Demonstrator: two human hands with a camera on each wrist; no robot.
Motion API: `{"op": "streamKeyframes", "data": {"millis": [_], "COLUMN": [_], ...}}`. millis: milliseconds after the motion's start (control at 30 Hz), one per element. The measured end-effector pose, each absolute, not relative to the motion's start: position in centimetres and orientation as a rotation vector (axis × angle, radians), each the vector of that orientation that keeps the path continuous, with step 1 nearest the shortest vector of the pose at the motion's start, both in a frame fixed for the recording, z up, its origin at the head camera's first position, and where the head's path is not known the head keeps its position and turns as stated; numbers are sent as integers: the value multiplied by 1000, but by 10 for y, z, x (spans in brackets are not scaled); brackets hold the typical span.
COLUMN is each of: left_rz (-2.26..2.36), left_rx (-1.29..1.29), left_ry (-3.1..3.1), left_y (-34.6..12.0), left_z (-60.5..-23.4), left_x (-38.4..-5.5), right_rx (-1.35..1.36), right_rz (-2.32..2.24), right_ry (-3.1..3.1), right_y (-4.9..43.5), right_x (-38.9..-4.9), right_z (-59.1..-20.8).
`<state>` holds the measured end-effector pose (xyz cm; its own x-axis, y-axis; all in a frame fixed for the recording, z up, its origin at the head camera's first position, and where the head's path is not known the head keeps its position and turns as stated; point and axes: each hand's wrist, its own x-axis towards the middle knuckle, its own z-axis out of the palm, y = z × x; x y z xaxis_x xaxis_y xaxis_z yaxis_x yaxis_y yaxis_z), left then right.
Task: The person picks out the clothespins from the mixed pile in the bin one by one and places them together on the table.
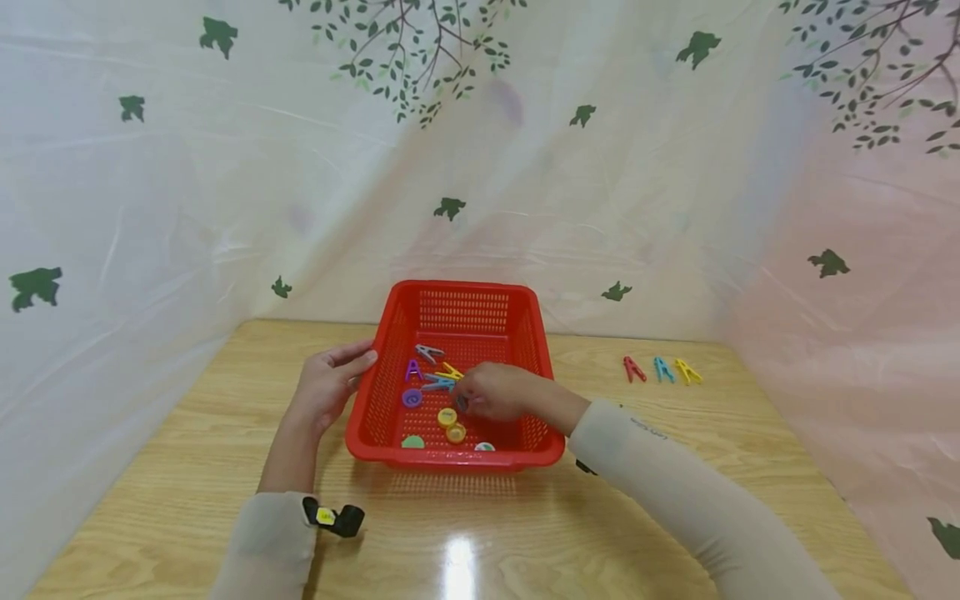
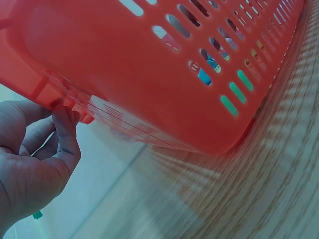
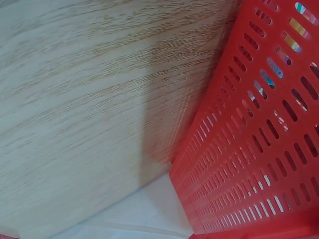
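Small grey piece (image 1: 461, 404): inside the basket, at the right hand's fingertips, mostly covered; probably light and stiff, best pinched across its sides.
Right hand (image 1: 493, 390): grip narrow, fingers curled in, seemingly pinching the grey piece.
Pegs nearby: grey peg (image 1: 428, 353), purple peg (image 1: 414, 371), yellow peg (image 1: 450, 371) and blue peg (image 1: 438, 382); likely springy plastic, easiest held at the legs.
Caps: purple cap (image 1: 412, 398), two yellow caps (image 1: 447, 417), green cap (image 1: 412, 442); likely smooth, perhaps slippery, so take them by the edge.
Red basket (image 1: 454, 456): likely light, slightly flexible; the rim offers the hold.
Left hand (image 1: 326, 387): grip closed on that rim.
Bench (image 1: 217, 450): three more pegs (image 1: 663, 370) lie right of the basket.
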<state>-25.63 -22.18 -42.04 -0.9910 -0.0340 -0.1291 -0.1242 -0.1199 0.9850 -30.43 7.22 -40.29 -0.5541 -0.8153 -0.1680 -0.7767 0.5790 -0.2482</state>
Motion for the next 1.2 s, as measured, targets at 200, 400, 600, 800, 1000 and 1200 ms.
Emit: {"op": "streamKeyframes", "data": {"millis": [200,400,600,800,1000,1200], "left_rz": [2298,2298,2291,2293,2299,2297], "left_rx": [-193,-197,-198,-199,-195,-192], "left_ry": [2043,2039,2048,2046,2042,2044], "left_y": [-222,-222,-222,-222,-222,-222], "left_z": [-420,-420,-419,-420,-420,-420], "left_x": [-257,-257,-256,-257,-258,-259], "right_rx": [-1228,-1158,-1141,-1056,-974,-951], "right_rz": [-143,-63,-76,-78,-81,-62], "right_ry": [2639,2694,2715,2766,2765,2754], "right_y": [70,69,68,68,67,66], "right_x": [-304,-305,-305,-304,-306,-307], "right_z": [-402,-403,-403,-402,-403,-403]}}
